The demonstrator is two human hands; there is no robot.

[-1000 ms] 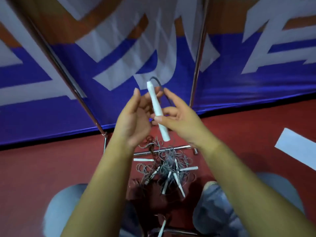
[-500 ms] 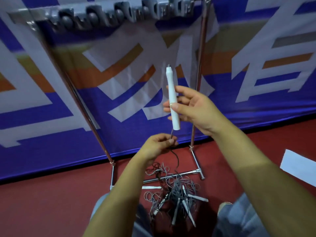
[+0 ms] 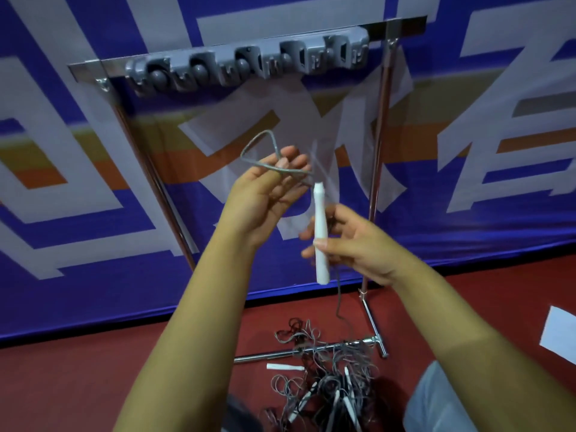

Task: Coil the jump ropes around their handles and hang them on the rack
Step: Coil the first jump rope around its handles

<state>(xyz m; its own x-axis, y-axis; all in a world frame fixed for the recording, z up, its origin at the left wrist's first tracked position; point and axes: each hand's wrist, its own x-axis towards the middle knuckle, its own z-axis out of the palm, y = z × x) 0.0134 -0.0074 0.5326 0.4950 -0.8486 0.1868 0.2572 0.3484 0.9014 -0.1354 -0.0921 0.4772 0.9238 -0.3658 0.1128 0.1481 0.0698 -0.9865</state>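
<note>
Right hand (image 3: 352, 244) pinching white handle (image 3: 321, 232) upright mid-frame; left hand (image 3: 265, 191) pinching grey rope (image 3: 258, 151) loop, ready for wrapping

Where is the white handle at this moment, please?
In the head view, centre: the right hand grips the white handle upright, beside the left hand, below the rack.

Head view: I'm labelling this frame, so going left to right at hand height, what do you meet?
Left chrome rack upright → grey rope loop → left hand → white jump-rope handle → right hand → right chrome rack upright.
</note>
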